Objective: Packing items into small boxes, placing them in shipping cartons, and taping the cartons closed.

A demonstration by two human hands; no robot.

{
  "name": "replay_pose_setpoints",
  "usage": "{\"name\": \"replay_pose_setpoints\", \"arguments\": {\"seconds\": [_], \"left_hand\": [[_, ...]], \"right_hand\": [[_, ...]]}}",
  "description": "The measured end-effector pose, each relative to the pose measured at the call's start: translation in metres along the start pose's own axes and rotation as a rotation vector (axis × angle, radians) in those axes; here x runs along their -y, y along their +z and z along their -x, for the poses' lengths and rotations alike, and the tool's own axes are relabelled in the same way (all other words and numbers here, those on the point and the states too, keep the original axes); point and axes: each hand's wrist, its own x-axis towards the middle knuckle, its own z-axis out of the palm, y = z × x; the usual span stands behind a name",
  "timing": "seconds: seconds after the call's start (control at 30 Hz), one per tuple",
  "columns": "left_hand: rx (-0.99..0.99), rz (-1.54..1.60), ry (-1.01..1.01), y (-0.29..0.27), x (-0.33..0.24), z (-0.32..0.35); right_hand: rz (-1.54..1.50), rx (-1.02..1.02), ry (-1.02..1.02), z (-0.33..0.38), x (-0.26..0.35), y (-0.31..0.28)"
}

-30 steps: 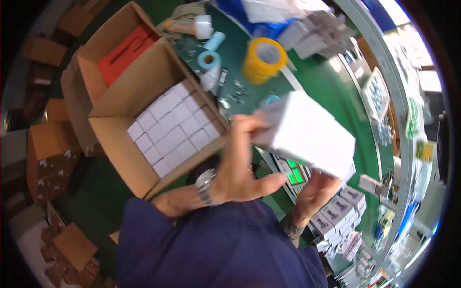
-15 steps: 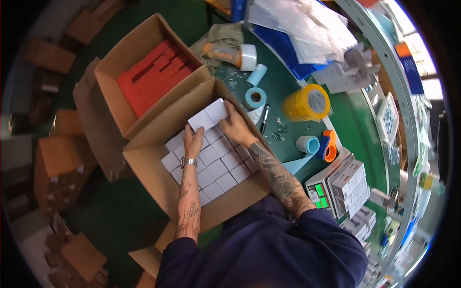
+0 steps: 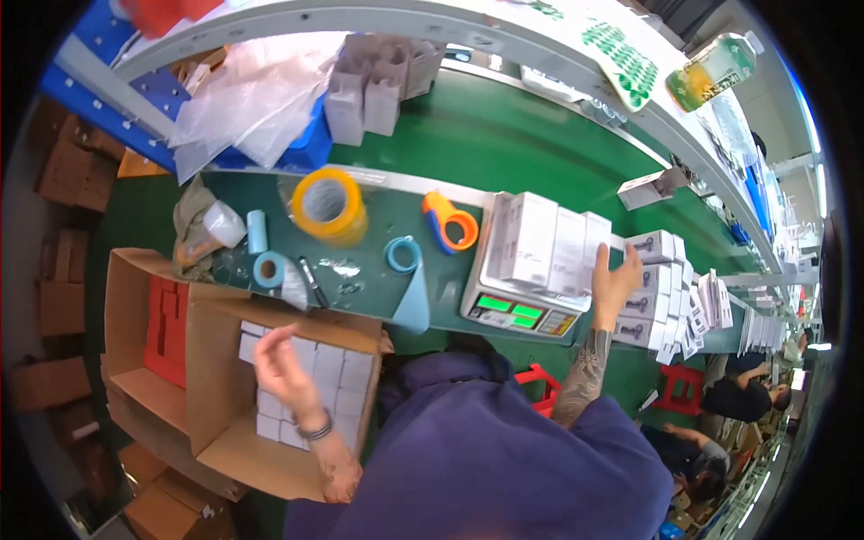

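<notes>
My left hand (image 3: 286, 369) hovers over an open cardboard carton (image 3: 234, 423), its fingers loosely bent and holding nothing. Below it, small white boxes (image 3: 337, 369) lie packed in rows inside the carton; my hand and wrist hide part of them. My right hand (image 3: 615, 286) is at the right end of a row of white boxes (image 3: 531, 238) standing on a digital scale (image 3: 513, 310). Its thumb and fingers are apart, and nothing shows between them. Just right of this hand is a stack of white boxes (image 3: 650, 306) with a dark picture on their ends.
A second carton (image 3: 135, 306) holding red pieces (image 3: 166, 333) adjoins the first. On the green bench lie yellow tape rolls (image 3: 328, 207), a tape dispenser (image 3: 450, 222), light-blue rolls (image 3: 268, 268) and a pen (image 3: 313, 281). A metal shelf rail (image 3: 360, 20) crosses above. People work at far right.
Both hands have left the white boxes in the carton. My right hand has moved right to the scale; my left has lifted. The view has turned right along the bench.
</notes>
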Motion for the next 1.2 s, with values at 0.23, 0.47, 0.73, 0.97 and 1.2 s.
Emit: {"name": "replay_pose_setpoints", "arguments": {"seconds": [0.23, 0.47, 0.73, 0.97, 1.2], "left_hand": [[0.831, -0.356, 0.131, 0.271, 0.005, 0.067], [0.587, -0.298, 0.056, 0.287, -0.037, 0.078], [-0.435, 0.298, 0.122, 0.065, -0.046, 0.042], [-0.986, 0.292, 0.060, -0.152, 0.041, 0.116], [-1.042, -0.293, -0.194, -0.238, 0.103, 0.106]], "right_hand": [[-0.317, 0.605, 0.126, 0.006, -0.041, 0.030], [-0.534, 0.481, 0.088, 0.012, -0.015, 0.000], [-1.289, 0.856, -0.596, 0.077, 0.170, -0.096], [-1.050, 1.792, -0.891, 0.268, 0.336, -0.089], [-1.156, 2.454, -0.173, 0.450, 0.393, 0.056]]}}
